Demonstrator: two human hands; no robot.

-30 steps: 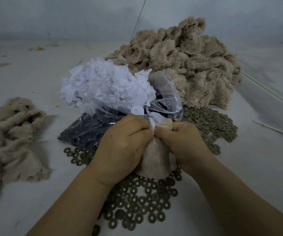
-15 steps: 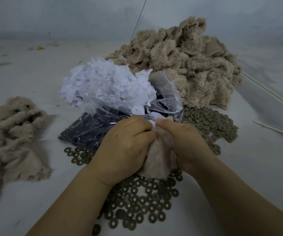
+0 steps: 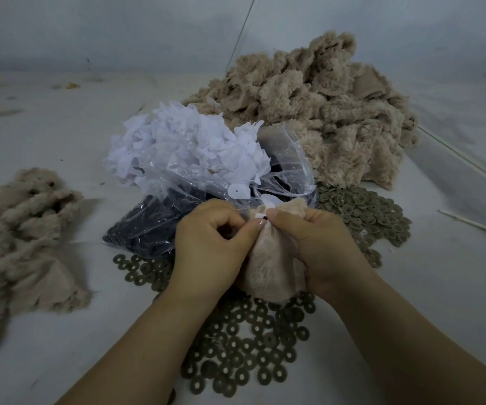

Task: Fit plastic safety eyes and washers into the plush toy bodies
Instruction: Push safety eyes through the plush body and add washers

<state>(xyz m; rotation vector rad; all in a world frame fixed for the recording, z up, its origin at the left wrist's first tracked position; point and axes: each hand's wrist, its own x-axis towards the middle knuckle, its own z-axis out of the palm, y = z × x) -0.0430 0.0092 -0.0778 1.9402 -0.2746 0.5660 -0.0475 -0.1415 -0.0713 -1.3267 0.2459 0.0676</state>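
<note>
I hold a beige plush toy body (image 3: 271, 267), turned inside out, between both hands above the table. My right hand (image 3: 317, 247) grips its upper right side. My left hand (image 3: 212, 247) pinches the fabric at the top, where a small dark eye post (image 3: 264, 220) and a white patch show between my fingertips. Dark round washers (image 3: 247, 346) lie scattered under my hands. A clear bag of black safety eyes (image 3: 148, 226) sits just behind my left hand.
A heap of white paper-like pieces (image 3: 183, 147) tops the bag. A big pile of beige plush bodies (image 3: 323, 112) lies at the back right, with more washers (image 3: 364, 214) in front of it. A smaller plush pile (image 3: 22, 238) lies at left. Thin white sticks (image 3: 475, 229) lie at right.
My hands have shifted on the plush body: the fingertips moved together at its top, and the dark eye post and white patch now show between them.
</note>
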